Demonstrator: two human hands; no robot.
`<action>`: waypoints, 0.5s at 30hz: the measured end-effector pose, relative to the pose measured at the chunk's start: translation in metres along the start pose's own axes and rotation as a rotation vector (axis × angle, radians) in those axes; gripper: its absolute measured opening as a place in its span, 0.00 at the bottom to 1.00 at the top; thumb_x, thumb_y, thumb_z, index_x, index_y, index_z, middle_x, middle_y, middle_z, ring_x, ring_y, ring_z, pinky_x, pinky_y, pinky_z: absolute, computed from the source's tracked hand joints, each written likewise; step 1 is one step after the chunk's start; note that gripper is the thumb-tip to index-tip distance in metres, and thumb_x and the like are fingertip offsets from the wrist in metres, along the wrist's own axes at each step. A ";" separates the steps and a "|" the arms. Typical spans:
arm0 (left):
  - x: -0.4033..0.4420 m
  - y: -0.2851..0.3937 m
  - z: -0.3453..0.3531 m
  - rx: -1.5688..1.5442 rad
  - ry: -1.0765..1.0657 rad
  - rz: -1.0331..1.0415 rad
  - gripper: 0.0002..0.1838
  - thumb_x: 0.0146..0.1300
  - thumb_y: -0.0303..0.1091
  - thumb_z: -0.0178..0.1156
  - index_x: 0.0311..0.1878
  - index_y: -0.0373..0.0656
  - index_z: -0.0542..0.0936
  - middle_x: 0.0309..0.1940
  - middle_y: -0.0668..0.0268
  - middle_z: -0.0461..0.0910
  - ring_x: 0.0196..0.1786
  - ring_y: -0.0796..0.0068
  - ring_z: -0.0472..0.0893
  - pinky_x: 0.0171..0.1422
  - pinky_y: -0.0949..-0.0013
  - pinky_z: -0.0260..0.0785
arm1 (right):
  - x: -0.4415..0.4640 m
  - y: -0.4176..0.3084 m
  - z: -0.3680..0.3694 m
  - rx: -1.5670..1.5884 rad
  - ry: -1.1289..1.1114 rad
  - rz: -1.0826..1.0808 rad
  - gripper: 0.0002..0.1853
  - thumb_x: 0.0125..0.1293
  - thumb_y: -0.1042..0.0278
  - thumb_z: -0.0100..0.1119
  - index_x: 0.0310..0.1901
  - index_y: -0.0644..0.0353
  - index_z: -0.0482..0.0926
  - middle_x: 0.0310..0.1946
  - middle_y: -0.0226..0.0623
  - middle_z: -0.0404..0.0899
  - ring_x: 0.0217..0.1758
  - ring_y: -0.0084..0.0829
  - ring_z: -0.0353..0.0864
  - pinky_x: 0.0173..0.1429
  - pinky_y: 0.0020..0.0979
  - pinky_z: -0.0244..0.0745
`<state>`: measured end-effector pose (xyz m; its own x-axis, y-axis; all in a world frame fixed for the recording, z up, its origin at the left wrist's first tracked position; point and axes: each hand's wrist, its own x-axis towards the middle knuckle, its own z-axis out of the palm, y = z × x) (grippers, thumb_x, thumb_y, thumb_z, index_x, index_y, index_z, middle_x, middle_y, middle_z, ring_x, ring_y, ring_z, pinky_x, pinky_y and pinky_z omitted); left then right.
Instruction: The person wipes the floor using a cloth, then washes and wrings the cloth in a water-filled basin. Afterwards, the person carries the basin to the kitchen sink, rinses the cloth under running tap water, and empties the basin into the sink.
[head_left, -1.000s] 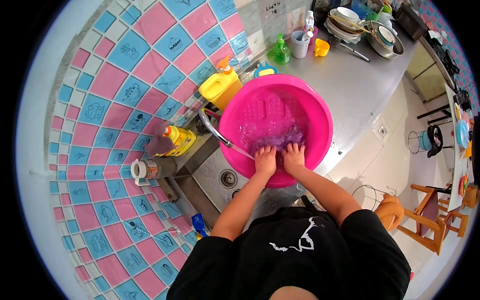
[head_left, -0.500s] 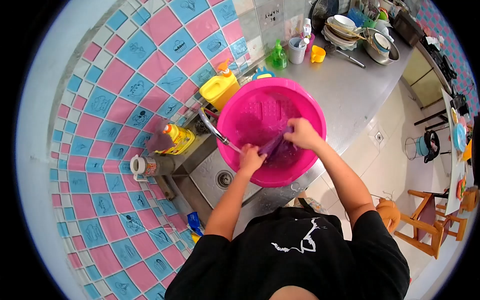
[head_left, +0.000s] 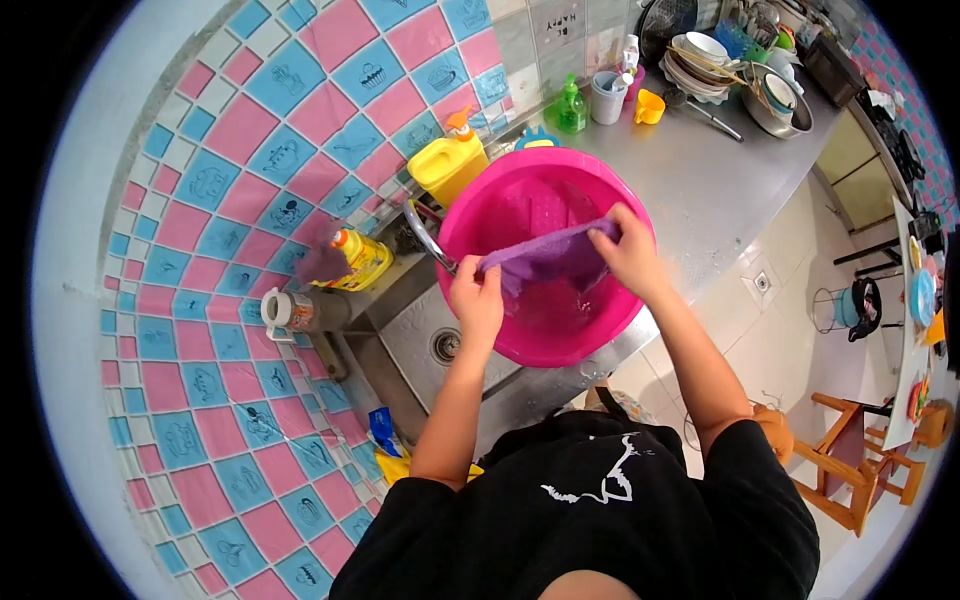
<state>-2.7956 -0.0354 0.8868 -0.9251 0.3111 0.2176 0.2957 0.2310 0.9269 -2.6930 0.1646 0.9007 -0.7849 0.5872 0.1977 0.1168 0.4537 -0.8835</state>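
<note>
A purple cloth (head_left: 550, 256) is stretched between my two hands above a pink basin (head_left: 545, 350). My left hand (head_left: 477, 297) pinches its left corner near the basin's left rim. On the other side, my right hand (head_left: 628, 250) grips the right corner close to the right rim. The lower part of the cloth hangs down into the basin, where some water shows. A curved metal faucet (head_left: 428, 236) reaches over the basin's left rim, its tip hidden near my left hand.
Left of the basin lies the steel sink (head_left: 408, 345) with its drain. A yellow spray bottle (head_left: 447, 165), a yellow detergent bottle (head_left: 362, 262) and a clear jug (head_left: 300, 311) line the wall. Stacked dishes (head_left: 700, 70) and a yellow cup (head_left: 648, 107) stand on the counter (head_left: 690, 190).
The cloth was bunched low in the basin; now it is raised and spread wide. My hands have moved apart, the right one upward and to the right, the left one slightly up and left.
</note>
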 end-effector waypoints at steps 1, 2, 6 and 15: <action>-0.003 -0.017 0.005 0.102 -0.051 -0.025 0.06 0.54 0.29 0.59 0.31 0.37 0.74 0.24 0.59 0.74 0.29 0.65 0.73 0.35 0.66 0.65 | -0.005 0.021 0.012 -0.045 -0.019 0.013 0.12 0.52 0.70 0.61 0.32 0.64 0.68 0.21 0.46 0.70 0.26 0.42 0.72 0.33 0.36 0.67; -0.007 -0.040 0.011 0.204 -0.101 -0.051 0.06 0.53 0.30 0.58 0.31 0.37 0.75 0.26 0.54 0.75 0.31 0.53 0.75 0.37 0.60 0.66 | -0.015 0.036 0.024 -0.038 -0.042 0.079 0.12 0.52 0.69 0.61 0.33 0.65 0.69 0.24 0.51 0.72 0.30 0.49 0.75 0.35 0.39 0.69; -0.035 -0.119 0.043 0.520 -0.292 -0.065 0.09 0.52 0.31 0.59 0.36 0.39 0.79 0.30 0.50 0.78 0.36 0.49 0.77 0.42 0.55 0.68 | -0.059 0.134 0.085 -0.259 -0.271 0.126 0.12 0.55 0.67 0.57 0.38 0.64 0.72 0.31 0.56 0.76 0.39 0.55 0.76 0.45 0.47 0.70; -0.025 -0.072 0.037 0.275 -0.296 -0.139 0.09 0.58 0.33 0.55 0.36 0.36 0.75 0.28 0.50 0.77 0.33 0.54 0.77 0.39 0.59 0.67 | -0.023 0.085 0.061 -0.072 -0.229 0.130 0.11 0.61 0.66 0.53 0.38 0.66 0.70 0.31 0.56 0.76 0.39 0.54 0.76 0.43 0.45 0.68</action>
<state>-2.7856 -0.0260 0.8031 -0.8644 0.5014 -0.0378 0.2624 0.5139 0.8168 -2.7022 0.1487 0.7949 -0.8767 0.4804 -0.0243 0.2625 0.4354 -0.8611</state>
